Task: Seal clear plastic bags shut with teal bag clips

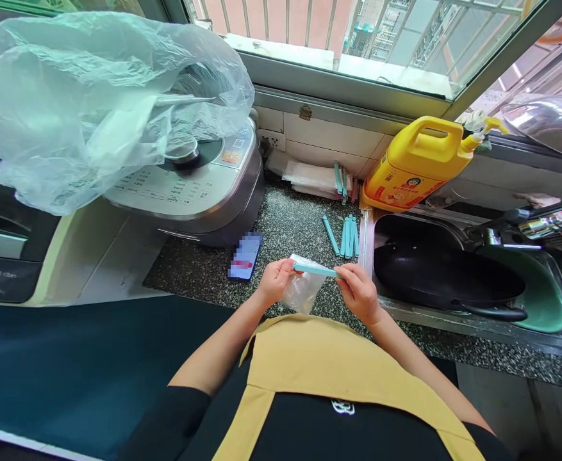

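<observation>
My left hand [277,282] and my right hand [360,294] are raised over the counter's front edge, each closed on one end of a teal bag-sealing clip [315,270]. Below the clip hangs a small clear plastic bag [302,293], its top edge along the clip. The bag's contents, if any, I cannot make out. Just beyond my right hand, several more teal clips [348,237] lie side by side on the speckled counter [296,214], with a single clip [330,235] set slightly apart at an angle.
Left of my hands lies a phone [245,256]. Behind it stands a rice cooker [189,186] with a big plastic bag [79,109] on top. Flat packets [309,176] and more clips [341,179] sit by the wall. Rightward are a yellow pump jug [408,169] and a wok [444,278] in the sink.
</observation>
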`<state>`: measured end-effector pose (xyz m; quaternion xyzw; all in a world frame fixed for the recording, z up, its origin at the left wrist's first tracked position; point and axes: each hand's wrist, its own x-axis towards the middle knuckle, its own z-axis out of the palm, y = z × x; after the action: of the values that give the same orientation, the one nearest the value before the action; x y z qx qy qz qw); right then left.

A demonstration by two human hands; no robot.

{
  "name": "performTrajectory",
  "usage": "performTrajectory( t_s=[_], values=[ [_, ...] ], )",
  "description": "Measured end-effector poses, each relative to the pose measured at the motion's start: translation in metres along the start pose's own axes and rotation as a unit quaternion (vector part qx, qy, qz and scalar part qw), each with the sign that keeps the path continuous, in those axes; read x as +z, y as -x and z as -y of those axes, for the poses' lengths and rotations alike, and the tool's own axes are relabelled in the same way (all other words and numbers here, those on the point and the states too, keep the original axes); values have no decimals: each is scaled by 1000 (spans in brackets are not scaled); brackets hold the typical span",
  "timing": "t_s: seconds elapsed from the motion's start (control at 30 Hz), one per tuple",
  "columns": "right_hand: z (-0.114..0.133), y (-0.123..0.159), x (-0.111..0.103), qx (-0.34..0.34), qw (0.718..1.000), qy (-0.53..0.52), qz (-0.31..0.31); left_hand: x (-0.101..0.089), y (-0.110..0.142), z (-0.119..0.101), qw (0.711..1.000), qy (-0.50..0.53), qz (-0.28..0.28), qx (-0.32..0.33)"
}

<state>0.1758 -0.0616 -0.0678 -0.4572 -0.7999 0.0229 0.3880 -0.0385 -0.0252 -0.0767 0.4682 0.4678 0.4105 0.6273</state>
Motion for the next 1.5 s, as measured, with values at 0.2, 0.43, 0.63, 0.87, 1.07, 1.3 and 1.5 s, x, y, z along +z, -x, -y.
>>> performTrajectory(
  t_s=[0.2, 0.43, 0.63, 0.87, 1.07, 1.3, 1.5],
  values=[
    [1, -2, -1, -12, 1000, -14, -8, 1, 1, 0, 1000, 26, 2, 4],
    [1, -3, -1, -15, 999, -32, -12, 0, 2, 3, 1000, 27, -1, 4],
    [2, -4, -2, -10, 999, -35, -12, 0, 2, 2, 999, 35, -1, 0],
    [3, -6, -3, -22, 999, -35, -14, 2, 2, -3, 998, 56, -7, -11],
    [2, -7, -2, -20, 999, -44, -10, 2, 2, -4, 997, 69, -12, -28],
    [3, -9, -3, -29, 999, -45, -8, 2, 1, 0, 994, 102, -6, -50],
    [5, -12, -3, -34, 998, -48, -8, 1, 0, 3, 990, 125, 0, -57]
  ],
)
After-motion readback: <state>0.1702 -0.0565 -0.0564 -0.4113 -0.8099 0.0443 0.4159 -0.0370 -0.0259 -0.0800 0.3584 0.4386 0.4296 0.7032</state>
